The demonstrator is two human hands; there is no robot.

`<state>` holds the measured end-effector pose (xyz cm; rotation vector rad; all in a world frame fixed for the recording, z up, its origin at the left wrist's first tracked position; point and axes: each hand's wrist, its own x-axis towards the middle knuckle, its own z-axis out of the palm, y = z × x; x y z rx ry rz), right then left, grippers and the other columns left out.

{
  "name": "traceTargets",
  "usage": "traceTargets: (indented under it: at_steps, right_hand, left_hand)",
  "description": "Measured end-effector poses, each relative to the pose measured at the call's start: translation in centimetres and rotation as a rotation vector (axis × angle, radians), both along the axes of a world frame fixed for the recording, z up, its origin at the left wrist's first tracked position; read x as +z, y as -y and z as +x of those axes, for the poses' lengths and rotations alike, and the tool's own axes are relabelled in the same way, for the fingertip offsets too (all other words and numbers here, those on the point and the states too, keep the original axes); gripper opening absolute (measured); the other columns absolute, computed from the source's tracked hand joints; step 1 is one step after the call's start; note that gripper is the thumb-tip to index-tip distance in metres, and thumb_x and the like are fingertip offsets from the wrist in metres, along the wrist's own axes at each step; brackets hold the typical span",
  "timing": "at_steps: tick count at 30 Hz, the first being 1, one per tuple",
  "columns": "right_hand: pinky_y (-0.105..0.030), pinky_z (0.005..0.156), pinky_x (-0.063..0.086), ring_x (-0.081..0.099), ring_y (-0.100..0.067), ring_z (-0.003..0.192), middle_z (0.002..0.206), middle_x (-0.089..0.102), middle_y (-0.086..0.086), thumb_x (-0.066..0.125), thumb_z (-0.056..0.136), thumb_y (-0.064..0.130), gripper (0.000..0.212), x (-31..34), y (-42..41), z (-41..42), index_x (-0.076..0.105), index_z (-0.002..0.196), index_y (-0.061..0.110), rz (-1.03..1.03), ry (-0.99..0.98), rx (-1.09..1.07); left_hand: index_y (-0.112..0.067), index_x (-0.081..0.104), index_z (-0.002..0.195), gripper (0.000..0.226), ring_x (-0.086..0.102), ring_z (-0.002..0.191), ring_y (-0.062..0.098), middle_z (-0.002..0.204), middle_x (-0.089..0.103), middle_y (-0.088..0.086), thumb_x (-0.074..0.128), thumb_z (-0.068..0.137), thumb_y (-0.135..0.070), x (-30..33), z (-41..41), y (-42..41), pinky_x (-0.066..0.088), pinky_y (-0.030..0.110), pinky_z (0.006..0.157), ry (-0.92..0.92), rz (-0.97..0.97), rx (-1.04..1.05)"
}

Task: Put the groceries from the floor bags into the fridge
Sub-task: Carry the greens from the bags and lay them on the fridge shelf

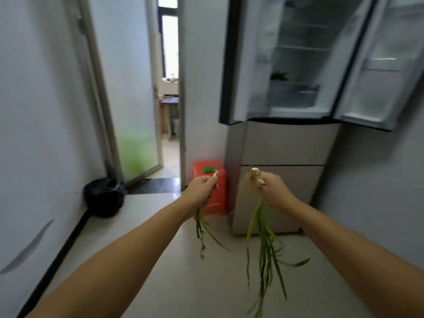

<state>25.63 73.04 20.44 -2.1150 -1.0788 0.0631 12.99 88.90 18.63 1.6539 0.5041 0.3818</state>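
Both hands hold limp green scallions root-end up, left hand (202, 188) a thin bunch (203, 228), right hand (273, 191) a fuller one (263, 244), the open grey double-door fridge (296, 72) above and ahead, nearer the right.

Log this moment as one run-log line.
left hand: grips small scallion bunch | right hand: grips larger scallion bunch, roots up | fridge: both upper doors open | stage: carrying toward fridge
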Motion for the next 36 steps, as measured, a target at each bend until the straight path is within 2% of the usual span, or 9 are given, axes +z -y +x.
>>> traceTargets:
  at_steps: [4,12,14,17,19,23,27,32,36]
  right_hand:
    - [-0.035,0.064,0.042,0.056,-0.027,0.071,0.080,0.065,-0.020,0.047,0.083,-0.001,0.014,1.3,5.0,8.8,0.058,0.076,-0.005,-0.017,0.054,-0.089]
    - [-0.030,0.064,0.036,0.049,-0.019,0.069,0.070,0.055,-0.001,0.044,0.097,0.014,0.026,5.8,7.1,23.1,0.059,0.077,0.005,-0.029,0.169,-0.151]
    - [-0.033,0.065,0.040,0.051,-0.021,0.070,0.070,0.057,0.000,0.046,0.094,0.010,0.026,7.7,6.5,27.1,0.057,0.071,0.013,-0.025,0.229,-0.168]
    - [-0.033,0.071,0.047,0.057,-0.022,0.077,0.083,0.066,-0.007,0.045,0.086,0.003,0.021,10.8,5.9,33.2,0.064,0.080,0.003,-0.011,0.302,-0.181]
    - [-0.032,0.069,0.047,0.056,-0.020,0.074,0.082,0.066,-0.006,0.042,0.082,0.000,0.024,13.0,5.8,37.5,0.065,0.078,0.005,-0.054,0.344,-0.199]
    - [-0.027,0.059,0.033,0.043,-0.011,0.059,0.061,0.043,0.012,0.042,0.079,0.000,0.037,16.2,5.6,44.9,0.037,0.056,0.029,-0.067,0.382,-0.285]
    - [-0.029,0.059,0.031,0.036,-0.011,0.056,0.059,0.039,0.009,0.042,0.079,-0.013,0.049,16.9,4.1,52.5,0.030,0.054,0.028,-0.037,0.410,-0.321]
    - [-0.027,0.063,0.036,0.049,-0.018,0.073,0.076,0.053,0.000,0.045,0.089,-0.002,0.045,19.1,-0.5,63.0,0.038,0.061,0.032,-0.085,0.509,-0.277]
    - [-0.030,0.067,0.040,0.057,-0.021,0.081,0.088,0.065,-0.005,0.050,0.088,0.004,0.014,22.5,-5.7,71.8,0.061,0.082,0.010,-0.099,0.654,-0.146]
  left_hand:
    - [-0.017,0.045,0.065,0.037,0.025,0.036,0.007,0.049,0.033,-0.005,0.042,0.099,-0.031,1.9,9.8,4.1,0.018,0.018,0.038,-0.004,0.083,-0.132]
    - [-0.016,0.043,0.065,0.035,0.026,0.041,0.009,0.052,0.033,-0.004,0.042,0.097,-0.029,5.0,28.1,5.0,0.021,0.019,0.040,0.051,0.165,-0.251]
    - [-0.016,0.044,0.067,0.033,0.028,0.043,0.010,0.053,0.035,-0.003,0.042,0.097,-0.028,6.2,33.5,4.2,0.023,0.019,0.040,0.081,0.193,-0.284]
    - [-0.017,0.041,0.063,0.038,0.029,0.042,0.011,0.053,0.035,-0.003,0.041,0.099,-0.030,8.9,42.2,3.0,0.024,0.019,0.040,0.114,0.221,-0.301]
    - [-0.018,0.038,0.061,0.041,0.028,0.041,0.011,0.051,0.033,-0.003,0.041,0.099,-0.033,11.2,48.1,2.4,0.023,0.019,0.039,0.159,0.267,-0.293]
    - [-0.015,0.037,0.072,0.032,0.032,0.047,0.014,0.057,0.035,0.000,0.041,0.098,-0.033,13.3,58.1,2.2,0.026,0.024,0.045,0.235,0.282,-0.298]
    - [-0.016,0.035,0.067,0.035,0.033,0.049,0.017,0.056,0.035,0.002,0.038,0.098,-0.031,12.7,65.9,2.4,0.026,0.027,0.049,0.228,0.271,-0.281]
    - [-0.012,0.044,0.076,0.031,0.030,0.049,0.015,0.057,0.034,0.000,0.036,0.099,-0.030,15.0,76.2,-0.9,0.025,0.025,0.048,0.286,0.249,-0.215]
    - [-0.012,0.048,0.070,0.035,0.036,0.051,0.016,0.059,0.041,0.003,0.037,0.100,-0.026,18.4,83.2,-5.0,0.029,0.025,0.048,0.338,0.250,-0.081]
